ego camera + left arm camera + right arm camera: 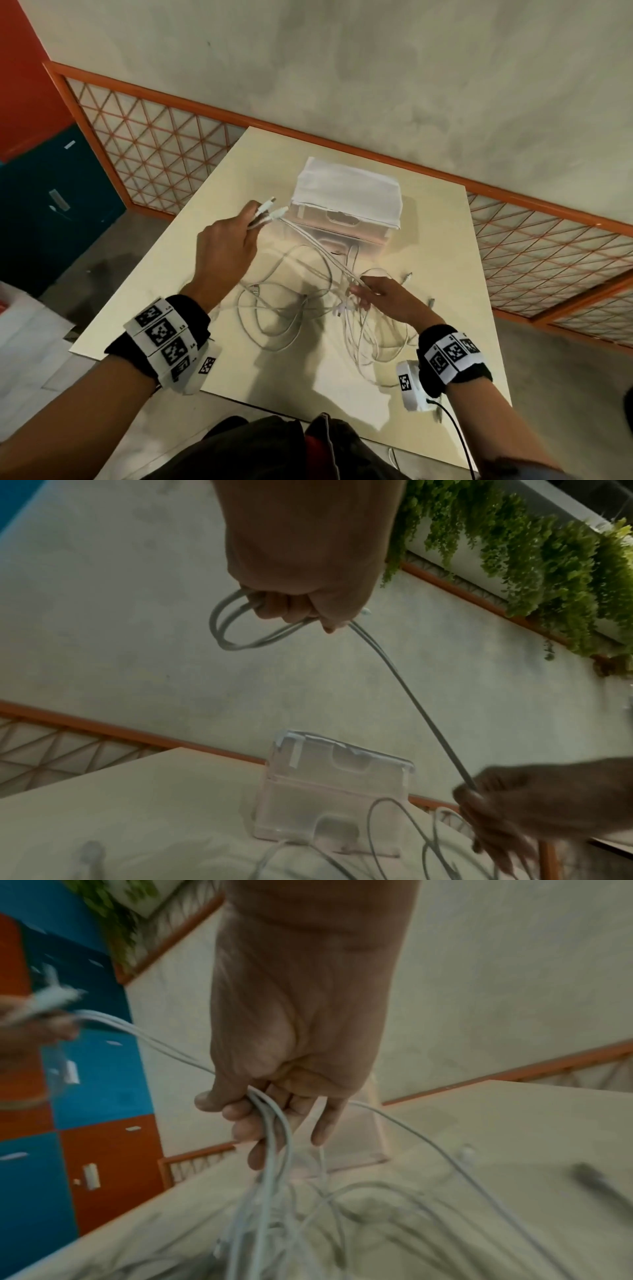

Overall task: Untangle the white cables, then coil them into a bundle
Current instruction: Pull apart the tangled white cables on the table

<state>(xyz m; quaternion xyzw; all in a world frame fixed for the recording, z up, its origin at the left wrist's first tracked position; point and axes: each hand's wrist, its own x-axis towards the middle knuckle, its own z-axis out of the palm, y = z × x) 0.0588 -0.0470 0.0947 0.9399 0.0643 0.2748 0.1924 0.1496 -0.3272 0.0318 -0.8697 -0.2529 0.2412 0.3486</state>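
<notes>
A tangle of white cables [291, 308] lies spread over the cream table [171, 274]. My left hand [236, 233] is raised above the table's left half and grips several cable ends, whose plugs [270, 209] stick out past the fingers. In the left wrist view a small loop [232, 631] hangs from that fist [291, 607]. Two strands [411, 696] run taut down to my right hand [373, 291], which pinches them between thumb and fingers just above the tangle. The right wrist view shows the strands [274, 1123] passing through the right hand's fingers [240, 1112].
A clear plastic box [346, 222] with a white cloth [346, 188] on top stands at the table's far middle. Loose plugs [407, 275] lie right of the tangle. An orange lattice railing [154, 137] runs behind the table, blue and red cabinets [51, 192] at left.
</notes>
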